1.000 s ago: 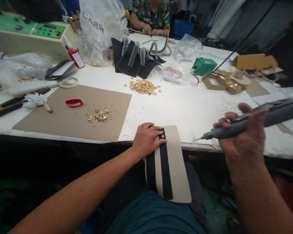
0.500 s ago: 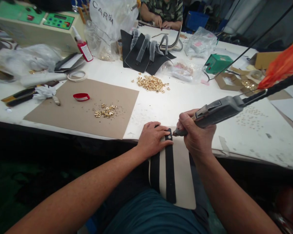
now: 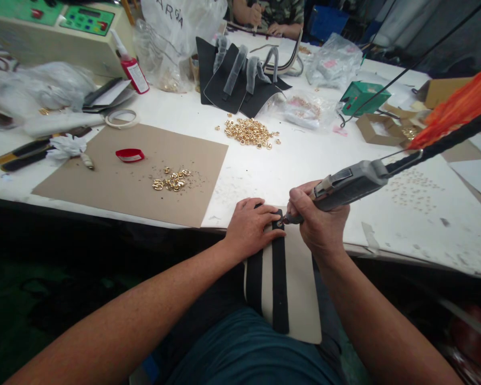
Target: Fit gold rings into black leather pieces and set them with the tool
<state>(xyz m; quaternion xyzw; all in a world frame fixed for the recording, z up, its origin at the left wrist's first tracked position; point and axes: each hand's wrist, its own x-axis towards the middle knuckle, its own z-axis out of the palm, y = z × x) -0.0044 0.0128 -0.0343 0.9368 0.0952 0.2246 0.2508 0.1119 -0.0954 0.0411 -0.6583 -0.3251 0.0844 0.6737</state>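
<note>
My right hand [image 3: 324,227] is wrapped round a grey electric screwdriver [image 3: 350,184], which slants down to the left. Its tip meets a small round metal fitting [image 3: 279,224] near the top of a black strap [image 3: 279,283]. That strap lies lengthwise on a beige panel [image 3: 303,299], beside a second black strap [image 3: 254,283]. Flat across the upper ends of both straps rests my left hand [image 3: 246,227], fingers stretched out, thumb just below the fitting. The panel spans from the table edge to my lap.
Gold buckles [image 3: 172,181] and a red ring-shaped piece [image 3: 130,155] lie on a brown board [image 3: 88,184]. A larger gold hardware pile [image 3: 250,132] sits beyond, before black panels [image 3: 224,80]. A green box [image 3: 363,99] stands right. Across the table, a person's hands [image 3: 256,15] are at work.
The screwdriver and my right hand have shifted slightly left and down, bringing the tip onto the fitting. My left hand stays in place. The view has tilted a little.
</note>
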